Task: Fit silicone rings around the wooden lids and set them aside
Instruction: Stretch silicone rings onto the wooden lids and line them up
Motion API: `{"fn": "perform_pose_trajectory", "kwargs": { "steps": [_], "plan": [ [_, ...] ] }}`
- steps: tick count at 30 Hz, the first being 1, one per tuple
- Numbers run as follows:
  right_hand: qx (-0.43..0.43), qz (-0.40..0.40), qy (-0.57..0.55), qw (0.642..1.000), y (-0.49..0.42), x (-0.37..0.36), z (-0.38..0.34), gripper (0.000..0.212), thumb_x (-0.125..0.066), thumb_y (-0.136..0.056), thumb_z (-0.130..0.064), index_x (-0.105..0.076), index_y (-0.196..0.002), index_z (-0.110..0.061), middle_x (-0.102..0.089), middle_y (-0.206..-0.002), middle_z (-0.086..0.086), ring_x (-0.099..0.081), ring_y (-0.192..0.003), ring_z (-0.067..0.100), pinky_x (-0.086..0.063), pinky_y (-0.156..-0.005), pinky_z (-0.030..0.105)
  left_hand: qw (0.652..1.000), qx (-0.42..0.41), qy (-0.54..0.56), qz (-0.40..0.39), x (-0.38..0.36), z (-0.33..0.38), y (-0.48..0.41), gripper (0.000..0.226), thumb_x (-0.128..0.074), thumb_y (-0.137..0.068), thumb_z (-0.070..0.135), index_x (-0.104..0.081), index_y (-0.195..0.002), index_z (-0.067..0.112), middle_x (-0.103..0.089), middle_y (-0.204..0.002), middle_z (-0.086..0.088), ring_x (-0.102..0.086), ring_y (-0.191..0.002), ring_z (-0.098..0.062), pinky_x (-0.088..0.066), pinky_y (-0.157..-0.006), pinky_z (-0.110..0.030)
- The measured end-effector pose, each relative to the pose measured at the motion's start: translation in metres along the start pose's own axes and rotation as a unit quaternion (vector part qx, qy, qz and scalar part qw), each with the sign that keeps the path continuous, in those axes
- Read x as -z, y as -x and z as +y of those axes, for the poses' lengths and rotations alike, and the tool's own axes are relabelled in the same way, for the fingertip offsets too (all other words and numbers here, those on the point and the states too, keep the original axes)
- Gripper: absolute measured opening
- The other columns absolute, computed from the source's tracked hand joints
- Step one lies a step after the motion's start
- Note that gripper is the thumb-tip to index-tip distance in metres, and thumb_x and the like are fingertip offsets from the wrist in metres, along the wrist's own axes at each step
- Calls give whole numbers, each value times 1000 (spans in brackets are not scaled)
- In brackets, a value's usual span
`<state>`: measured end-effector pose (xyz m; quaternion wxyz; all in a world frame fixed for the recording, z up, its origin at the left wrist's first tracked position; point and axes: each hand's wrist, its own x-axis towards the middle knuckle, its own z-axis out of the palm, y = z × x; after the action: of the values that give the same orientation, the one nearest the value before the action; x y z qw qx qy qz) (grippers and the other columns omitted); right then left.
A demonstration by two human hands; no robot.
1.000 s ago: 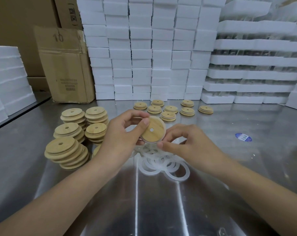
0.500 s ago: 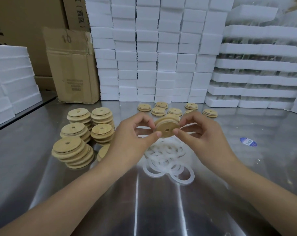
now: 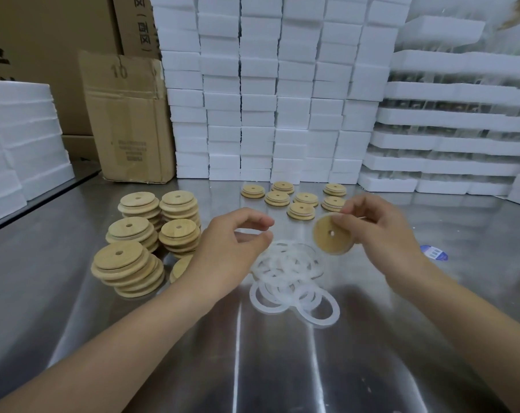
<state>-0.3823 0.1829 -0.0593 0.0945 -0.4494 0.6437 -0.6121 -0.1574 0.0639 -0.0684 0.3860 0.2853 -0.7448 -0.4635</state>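
My right hand (image 3: pixel 381 234) pinches a round wooden lid (image 3: pixel 332 234) by its edge, tilted, with its centre hole facing me. My left hand (image 3: pixel 226 248) hovers empty to the left of it, fingers loosely curled. Below and between the hands lies a heap of translucent white silicone rings (image 3: pixel 291 275) on the steel table. Stacks of bare wooden lids (image 3: pixel 127 263) stand at the left. Several finished lids (image 3: pixel 300 210) lie singly behind the hands.
The steel table (image 3: pixel 252 368) reflects light in front of me. White foam boxes (image 3: pixel 267 99) are stacked along the back and at the left. A cardboard box (image 3: pixel 130 120) stands back left. A blue sticker (image 3: pixel 434 252) lies at the right.
Both hands held the lid together before. My left hand has let go and my right hand has carried the lid to the right.
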Motion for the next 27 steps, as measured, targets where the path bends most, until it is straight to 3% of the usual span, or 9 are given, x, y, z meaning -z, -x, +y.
{"fn": "perform_pose_trajectory", "kwargs": {
  "steps": [4, 6, 8, 13, 20, 22, 24, 25, 27],
  "plan": [
    [-35, 19, 217, 975, -20, 26, 37, 17, -78, -90, -22, -65, -80, -21, -70, -77, -6, -62, -66, 8, -43, -62, 19, 1000, 5, -7, 8, 1, 0, -1, 17, -76, -98, 20, -79, -97, 37, -77, -100, 26, -75, -85, -2, -47, -60, -9],
    [-55, -23, 318, 946, -24, 31, 51, 18, -75, -93, -31, -64, -81, -24, -69, -80, -8, -64, -75, 9, -44, -63, 25, 1000, 5, -15, 3, 0, 0, 0, 17, -76, -98, 21, -79, -96, 37, -77, -96, 26, -72, -81, 3, -45, -60, -9],
    [-67, -49, 352, 932, -26, 33, 57, 19, -73, -95, -38, -64, -82, -27, -69, -83, -7, -64, -82, 14, -47, -69, 34, 1000, 4, -23, 1, 0, 0, 1, 16, -76, -98, 22, -79, -94, 37, -77, -96, 24, -71, -84, 4, -43, -63, -10],
    [3, -13, 356, 934, -23, 27, 44, 21, -75, -88, -40, -61, -75, -32, -60, -61, -15, -56, -61, 6, -37, -56, 30, 999, -7, -34, 7, 0, 0, 1, 18, -75, -98, 22, -78, -92, 38, -75, -106, 16, -70, -93, 3, -43, -69, -19],
    [33, -101, 441, 891, -8, 10, 32, 25, -70, -90, -48, -58, -77, -31, -66, -72, -13, -61, -72, 9, -45, -60, 30, 999, -18, -49, 5, 0, 0, 3, 17, -74, -99, 23, -78, -91, 37, -73, -110, 15, -69, -94, 7, -46, -71, -19],
    [35, -111, 455, 883, -8, 12, 30, 18, -67, -92, -54, -66, -101, -39, -74, -105, -16, -68, -101, 16, -52, -77, 32, 998, -20, -51, 6, -1, 1, 3, 17, -74, -99, 24, -78, -90, 38, -72, -109, 15, -68, -90, 9, -44, -64, -11],
    [-13, -183, 487, 854, -9, 14, 30, 62, -59, -97, -62, -37, -153, -51, -37, -166, -16, -38, -152, 27, -40, -115, 43, 998, -26, -54, 7, -2, 0, 3, 18, -74, -99, 23, -78, -90, 38, -71, -111, 16, -69, -95, 8, -46, -68, -15],
    [-38, -215, 486, 846, -9, 14, 32, 75, -52, -99, -64, -12, -162, -53, -12, -173, -18, -18, -160, 29, -28, -124, 47, 998, -28, -53, 8, -2, 0, 3, 18, -74, -99, 22, -78, -89, 37, -70, -111, 17, -69, -98, 7, -48, -71, -18],
    [-67, -254, 462, 847, -9, 13, 37, 76, -41, -103, -65, 7, -161, -54, 2, -174, -19, -3, -163, 30, -15, -128, 48, 998, -31, -57, 8, -2, 1, 4, 18, -74, -99, 22, -78, -90, 38, -69, -111, 17, -69, -99, 8, -49, -72, -19]
  ]
}}
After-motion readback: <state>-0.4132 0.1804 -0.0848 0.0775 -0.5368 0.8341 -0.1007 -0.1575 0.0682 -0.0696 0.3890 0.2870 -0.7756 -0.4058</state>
